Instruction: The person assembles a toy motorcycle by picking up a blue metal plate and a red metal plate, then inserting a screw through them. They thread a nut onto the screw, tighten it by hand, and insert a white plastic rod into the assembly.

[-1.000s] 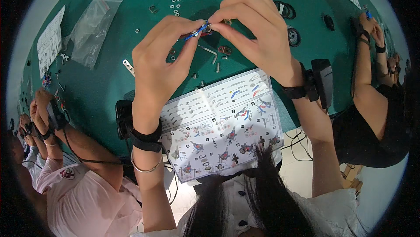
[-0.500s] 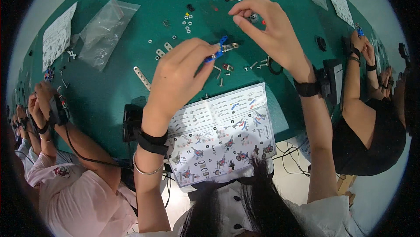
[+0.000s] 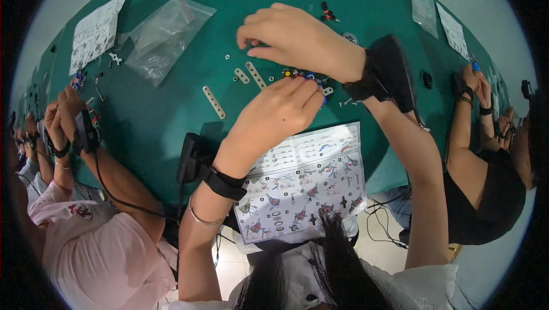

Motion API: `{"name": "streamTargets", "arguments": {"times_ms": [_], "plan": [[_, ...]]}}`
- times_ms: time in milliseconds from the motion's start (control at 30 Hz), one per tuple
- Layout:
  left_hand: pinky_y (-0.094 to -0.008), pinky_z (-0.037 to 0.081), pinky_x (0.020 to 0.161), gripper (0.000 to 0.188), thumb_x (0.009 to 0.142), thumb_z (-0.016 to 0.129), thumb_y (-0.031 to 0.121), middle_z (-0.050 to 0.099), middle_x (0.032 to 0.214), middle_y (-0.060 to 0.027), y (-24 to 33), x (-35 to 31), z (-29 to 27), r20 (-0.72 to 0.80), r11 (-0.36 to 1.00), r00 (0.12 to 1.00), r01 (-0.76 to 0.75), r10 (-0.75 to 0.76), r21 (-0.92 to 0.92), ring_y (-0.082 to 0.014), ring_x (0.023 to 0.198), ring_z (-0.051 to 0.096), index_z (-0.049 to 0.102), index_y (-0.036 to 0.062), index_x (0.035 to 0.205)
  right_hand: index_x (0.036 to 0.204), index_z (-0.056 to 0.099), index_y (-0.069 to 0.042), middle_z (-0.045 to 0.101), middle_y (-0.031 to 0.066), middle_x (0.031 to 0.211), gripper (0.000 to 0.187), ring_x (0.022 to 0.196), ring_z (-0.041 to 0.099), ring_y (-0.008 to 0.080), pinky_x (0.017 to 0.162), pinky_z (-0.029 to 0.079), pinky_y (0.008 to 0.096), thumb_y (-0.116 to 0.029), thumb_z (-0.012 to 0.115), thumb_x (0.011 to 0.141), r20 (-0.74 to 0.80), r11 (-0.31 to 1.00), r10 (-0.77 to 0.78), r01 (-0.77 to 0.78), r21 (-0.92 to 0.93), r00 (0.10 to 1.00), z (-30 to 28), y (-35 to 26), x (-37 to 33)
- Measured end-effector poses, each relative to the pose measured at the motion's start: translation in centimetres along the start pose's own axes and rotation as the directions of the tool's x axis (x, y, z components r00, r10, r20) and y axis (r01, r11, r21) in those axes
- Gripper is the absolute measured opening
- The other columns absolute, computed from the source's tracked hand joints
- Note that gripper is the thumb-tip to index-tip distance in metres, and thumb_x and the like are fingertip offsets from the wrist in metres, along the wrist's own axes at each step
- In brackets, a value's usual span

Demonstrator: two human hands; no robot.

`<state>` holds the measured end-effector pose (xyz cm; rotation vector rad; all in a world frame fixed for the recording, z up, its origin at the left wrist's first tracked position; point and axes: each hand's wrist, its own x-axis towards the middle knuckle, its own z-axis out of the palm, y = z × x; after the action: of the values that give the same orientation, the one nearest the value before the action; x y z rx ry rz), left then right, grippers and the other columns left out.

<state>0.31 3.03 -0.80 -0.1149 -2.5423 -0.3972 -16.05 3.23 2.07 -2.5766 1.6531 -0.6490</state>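
Fine print, none of it legible

Tiny lines and small dark label squares mark the white rectangular paper sheet with coloured diagrams [image 3: 303,187]. Blurred print covers the white paper sheet at far left [image 3: 98,34] and the narrow white paper sheet at far right [image 3: 453,28].

a green table [image 3: 154,132] stands over a pale floor [image 3: 380,251]
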Motion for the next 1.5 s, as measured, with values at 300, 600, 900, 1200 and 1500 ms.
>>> {"name": "streamTargets", "arguments": {"times_ms": [300,600,900,1200,1500], "plan": [[-0.0375,0.054,0.085,0.025,0.074,0.063,0.007,0.065,0.095,-0.0105,-0.4,-0.1,-0.3,0.018,0.999,1.0,-0.011,0.011,-0.033,-0.0262,0.091,0.065,0.065,-0.0009,0.098,0.08,0.063,-0.008,0.065,0.0053,0.083,0.014,0.085,0.065,0.0257,0.079,0.048,0.0367,-0.018,0.072,0.079,0.012,0.982,-0.169,0.169,-0.079,0.986,1.7,0.0,3.1],[-0.0375,0.054,0.072,0.015,0.074,0.068,0.006,0.065,0.082,-0.0091,-0.4,0.4,-0.6,-0.04,1.0,0.999,-0.005,0.005,-0.005,-0.0275,0.079,0.065,0.067,0.003,0.089,0.074,0.064,-0.008,0.066,0.0061,0.075,0.008,0.078,0.066,0.0248,0.076,0.047,0.0347,-0.014,0.069,0.074,0.146,0.932,-0.189,0.224,-0.284,0.971,1.1,-1.5,4.9],[-0.0346,0.053,0.071,0.019,0.073,0.066,0.005,0.063,0.079,-0.007,-0.6,0.2,-0.6,-0.031,0.998,0.999,-0.025,0.026,0.051,-0.0232,0.075,0.065,0.066,0.0034,0.093,0.069,0.062,-0.006,0.066,0.0085,0.072,0.008,0.073,0.066,0.025,0.075,0.049,0.0315,-0.01,0.069,0.072,0.14,0.884,-0.276,0.308,-0.352,0.951,2.6,-1.4,6.2],[-0.0386,0.054,0.068,0.017,0.073,0.073,0.006,0.063,0.077,-0.0112,-1.0,0.4,-0.2,-0.184,0.994,0.978,0.082,-0.094,-0.076,-0.0289,0.073,0.064,0.064,0.002,0.086,0.072,0.064,0.001,0.066,0.0152,0.067,0.015,0.069,0.068,0.0351,0.061,0.054,0.0446,-0.013,0.069,0.074,-0.078,0.979,-0.205,0.205,-0.013,0.976,8.7,3.1,5.9],[-0.0387,0.052,0.067,0.018,0.074,0.073,0.001,0.063,0.078,-0.0121,-0.8,1.0,-0.5,-0.247,0.951,0.943,0.153,-0.222,-0.27,-0.0302,0.073,0.063,0.064,-0.0007,0.089,0.075,0.067,-0.002,0.067,0.0164,0.07,0.02,0.065,0.066,0.0355,0.058,0.051,0.0426,-0.02,0.072,0.068,0.344,0.995,0.079,-0.053,-0.085,0.936,1.0,0.3,7.9]]}}
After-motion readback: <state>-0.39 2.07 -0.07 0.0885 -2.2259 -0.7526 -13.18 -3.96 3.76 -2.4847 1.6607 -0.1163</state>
